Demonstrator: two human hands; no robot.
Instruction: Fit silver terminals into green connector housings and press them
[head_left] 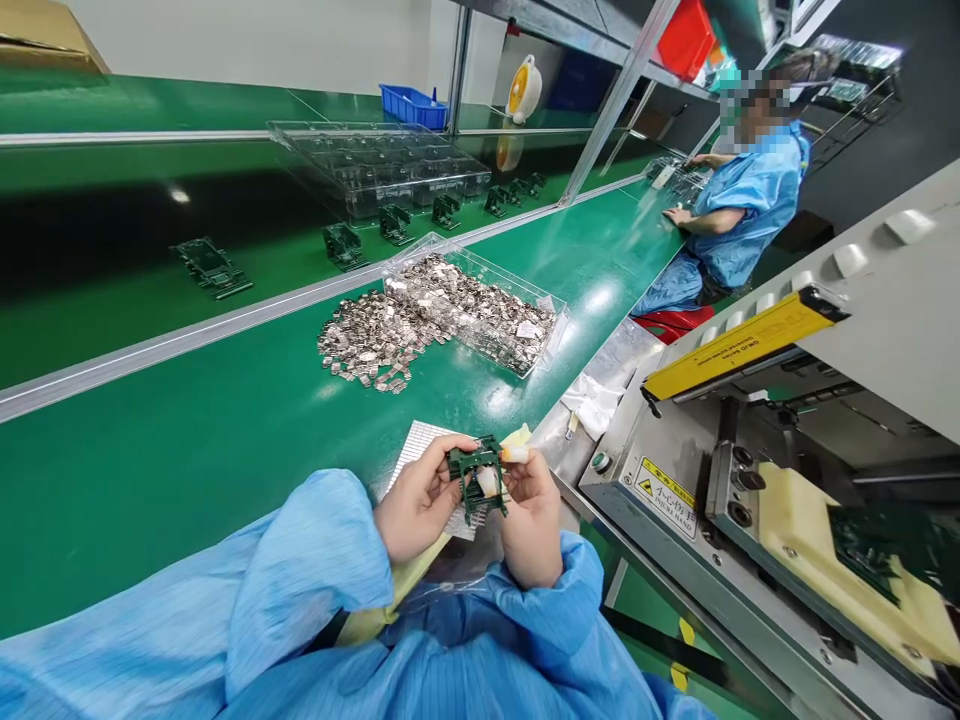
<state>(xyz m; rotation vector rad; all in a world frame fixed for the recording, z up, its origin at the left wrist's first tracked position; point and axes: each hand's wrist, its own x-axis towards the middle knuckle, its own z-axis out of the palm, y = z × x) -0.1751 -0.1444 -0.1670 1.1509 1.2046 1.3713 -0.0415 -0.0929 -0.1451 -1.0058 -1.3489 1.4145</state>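
Green worktop [225, 460] stretches across the left of the frame, up to a silver rail [187, 337]. I see small metal pieces [367, 335] heaped at centre, beside a clear tray [556, 345]; a machine [637, 470] bounds the right. At lower centre, my left hand [420, 505] pinches a green frame [466, 462] from its left, and my right hand [534, 515] closes its fingers on the other side.

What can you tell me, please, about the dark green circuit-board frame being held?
This dark green frame looks like rigid circuit board, open, slotted, with projecting edges. It is held tilted, before a white gridded sheet, by the left hand and the right hand, whose pale finger covers touch it. Its finest details are unclear.
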